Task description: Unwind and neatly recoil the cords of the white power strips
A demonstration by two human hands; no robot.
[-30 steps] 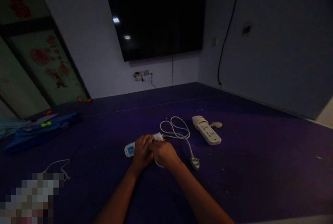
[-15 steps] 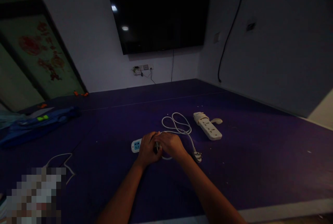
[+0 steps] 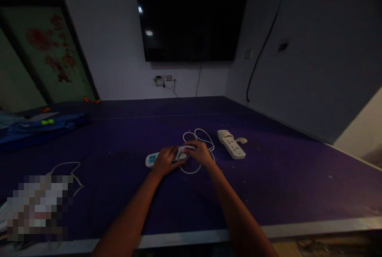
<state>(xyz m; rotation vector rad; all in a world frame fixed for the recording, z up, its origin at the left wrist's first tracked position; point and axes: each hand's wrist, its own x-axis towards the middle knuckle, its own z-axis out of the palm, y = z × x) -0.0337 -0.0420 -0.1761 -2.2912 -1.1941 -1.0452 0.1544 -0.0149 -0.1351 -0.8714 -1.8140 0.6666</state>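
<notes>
A white power strip with blue sockets (image 3: 151,159) lies on the purple surface, its middle covered by my left hand (image 3: 164,162). The fingers of that hand are wrapped over the strip. My right hand (image 3: 200,153) is closed at the strip's right end, pinching the white cord (image 3: 191,172), which bends over that end. More of the cord lies in loose loops behind and below my right hand. The cord's plug is out of sight. Right of my hands rests a second white power strip (image 3: 234,148), its own cord wound around its far end.
A pixelated pale object (image 3: 38,209) lies at the near left with a thin white cable (image 3: 78,179). Blue cloth (image 3: 56,123) lies at the far left. A television (image 3: 191,22) hangs on the wall above wall sockets (image 3: 168,78). The purple surface has a pale front edge (image 3: 179,239).
My right hand has shifted its grip, and a cord bend now shows over the strip's end. The plug, visible before beside my right forearm, is gone from view. The camera view has tilted.
</notes>
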